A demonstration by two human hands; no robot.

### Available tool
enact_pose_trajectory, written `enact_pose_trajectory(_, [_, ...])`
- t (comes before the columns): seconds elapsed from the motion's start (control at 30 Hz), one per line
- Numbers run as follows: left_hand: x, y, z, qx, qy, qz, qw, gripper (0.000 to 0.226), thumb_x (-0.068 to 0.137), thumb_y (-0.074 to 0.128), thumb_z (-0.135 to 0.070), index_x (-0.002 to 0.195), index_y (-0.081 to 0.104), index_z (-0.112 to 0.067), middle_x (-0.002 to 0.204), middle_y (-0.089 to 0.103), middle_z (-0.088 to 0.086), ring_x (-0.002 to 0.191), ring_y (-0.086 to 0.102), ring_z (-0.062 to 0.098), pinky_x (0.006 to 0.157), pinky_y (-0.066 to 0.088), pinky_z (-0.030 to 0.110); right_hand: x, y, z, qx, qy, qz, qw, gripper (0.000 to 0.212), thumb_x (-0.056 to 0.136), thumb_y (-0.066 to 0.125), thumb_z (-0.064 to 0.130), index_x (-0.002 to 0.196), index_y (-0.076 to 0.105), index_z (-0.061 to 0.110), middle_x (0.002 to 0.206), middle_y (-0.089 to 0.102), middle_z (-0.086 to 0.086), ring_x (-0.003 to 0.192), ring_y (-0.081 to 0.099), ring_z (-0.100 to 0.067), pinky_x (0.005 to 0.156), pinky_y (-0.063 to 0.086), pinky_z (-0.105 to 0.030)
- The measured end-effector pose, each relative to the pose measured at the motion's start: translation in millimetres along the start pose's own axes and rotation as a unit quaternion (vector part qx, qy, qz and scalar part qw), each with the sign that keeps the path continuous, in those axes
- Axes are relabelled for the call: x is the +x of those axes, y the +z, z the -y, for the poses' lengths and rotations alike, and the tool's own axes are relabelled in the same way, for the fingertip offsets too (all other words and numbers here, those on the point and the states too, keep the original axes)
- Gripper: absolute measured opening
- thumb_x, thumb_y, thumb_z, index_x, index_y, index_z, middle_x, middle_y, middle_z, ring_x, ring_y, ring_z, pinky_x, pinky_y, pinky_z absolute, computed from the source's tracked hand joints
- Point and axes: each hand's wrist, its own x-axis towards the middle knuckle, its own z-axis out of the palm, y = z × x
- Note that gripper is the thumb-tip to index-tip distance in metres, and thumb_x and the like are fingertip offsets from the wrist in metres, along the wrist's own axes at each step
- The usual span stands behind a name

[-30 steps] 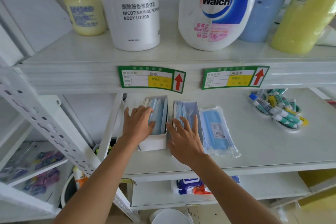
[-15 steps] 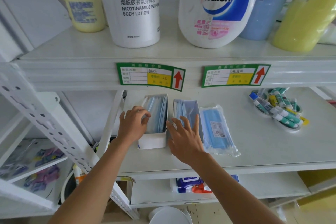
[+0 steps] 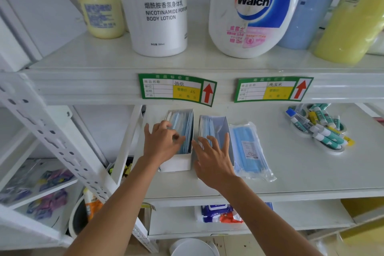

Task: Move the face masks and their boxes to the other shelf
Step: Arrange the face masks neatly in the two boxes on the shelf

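Both arms reach in over the white metal shelf (image 3: 311, 172), and this looks like the opening grab: nothing is lifted yet. The left hand (image 3: 161, 144) curls its fingers over the near side of the left white cardboard box (image 3: 176, 164), pinching into its soft blue pleated masks (image 3: 185, 129). Right of that box, the right hand (image 3: 215, 159) lies spread and flat on the second open white box (image 3: 220, 124), gripping nothing. Next, I'd judge, each hand needs a firm hold on thin card walls that may buckle. Further right lies a crinkly clear plastic pack of blue masks (image 3: 248, 149). Beyond, on the shelf above, stands a glossy white lotion bottle (image 3: 160, 10).
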Motion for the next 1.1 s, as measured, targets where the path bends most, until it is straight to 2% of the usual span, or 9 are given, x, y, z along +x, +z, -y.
enact_pose_trajectory(0.17, [-5,1,-6,-0.017,-0.007,-0.014,1.000,0.016,0.092,0.068,-0.048,0.088,0.078,-0.035,0.136,0.056,-0.006,0.132,0.048,0.023,0.119,0.012,0.067,9,-6,4,0.015,0.022,-0.012,1.000,0.043,0.103,0.036,0.044,0.135,0.059,0.026,0.147,0.052,0.002,0.142,0.036,-0.028,0.117,-0.003,-0.072])
enact_pose_trajectory(0.27, [-10,1,-15,-0.001,0.005,0.022,1.000,0.042,0.091,0.042,-0.069,0.094,0.076,-0.044,0.150,0.046,-0.009,0.146,0.034,0.022,0.118,0.002,0.069,25,-12,7,0.044,0.056,-0.010,0.997,0.046,0.106,0.029,0.048,0.124,0.065,0.025,0.140,0.056,0.003,0.138,0.039,-0.027,0.117,-0.001,-0.070])
enact_pose_trajectory(0.33, [-12,-1,-17,-0.010,0.008,0.048,0.999,0.059,0.085,0.021,-0.069,0.099,0.074,-0.048,0.157,0.039,-0.010,0.152,0.024,0.021,0.118,-0.006,0.069,38,-16,5,0.035,0.063,0.003,0.997,0.043,0.105,0.032,0.047,0.125,0.064,0.027,0.142,0.053,0.001,0.137,0.039,-0.027,0.116,0.002,-0.070])
enact_pose_trajectory(0.43, [-12,-5,-12,-0.030,0.001,0.089,0.996,0.039,0.089,0.038,-0.049,0.109,0.071,-0.050,0.164,0.028,-0.009,0.156,0.010,0.023,0.116,-0.013,0.069,49,-17,1,0.018,0.061,0.020,0.998,0.037,0.102,0.041,0.044,0.128,0.063,0.031,0.146,0.048,0.001,0.138,0.038,-0.028,0.116,0.002,-0.069])
enact_pose_trajectory(0.5, [-13,-6,-11,-0.025,-0.007,0.101,0.995,0.034,0.088,0.048,-0.052,0.115,0.068,-0.051,0.166,0.025,-0.009,0.157,0.006,0.022,0.116,-0.015,0.069,52,-15,0,0.054,0.082,0.024,0.995,0.037,0.101,0.044,0.048,0.128,0.064,0.032,0.146,0.049,0.003,0.138,0.037,-0.026,0.117,0.005,-0.065])
enact_pose_trajectory(0.57, [-14,-7,-13,-0.021,-0.015,0.094,0.995,0.035,0.085,0.054,-0.060,0.115,0.068,-0.050,0.165,0.026,-0.007,0.157,0.007,0.023,0.117,-0.013,0.070,53,-12,1,0.087,0.103,0.019,0.991,0.041,0.098,0.049,0.053,0.128,0.064,0.031,0.145,0.049,0.005,0.137,0.038,-0.024,0.119,0.009,-0.062])
enact_pose_trajectory(0.8, [-15,-13,-11,-0.015,-0.039,0.074,0.996,0.057,0.080,0.045,-0.087,0.103,0.073,-0.042,0.160,0.034,-0.005,0.153,0.020,0.024,0.117,-0.010,0.068,46,3,-5,0.122,0.128,-0.019,0.984,0.035,0.098,0.055,0.047,0.131,0.060,0.037,0.145,0.049,0.009,0.139,0.036,-0.022,0.121,0.013,-0.059])
enact_pose_trajectory(0.93, [-16,-16,-11,-0.008,-0.035,0.073,0.997,0.029,0.082,0.069,-0.052,0.109,0.069,-0.041,0.156,0.036,-0.006,0.152,0.022,0.023,0.119,-0.009,0.069,44,10,-3,0.106,0.131,-0.024,0.985,0.035,0.098,0.053,0.038,0.133,0.057,0.038,0.146,0.047,0.008,0.138,0.036,-0.023,0.121,0.012,-0.061])
enact_pose_trajectory(1.1, [-16,-15,-17,-0.017,-0.039,0.067,0.997,0.021,0.094,0.058,-0.045,0.109,0.070,-0.036,0.153,0.038,-0.004,0.146,0.034,0.026,0.120,-0.002,0.069,47,10,2,0.069,0.146,-0.024,0.987,0.036,0.095,0.057,0.044,0.132,0.058,0.042,0.143,0.048,0.007,0.137,0.037,-0.024,0.120,0.009,-0.062])
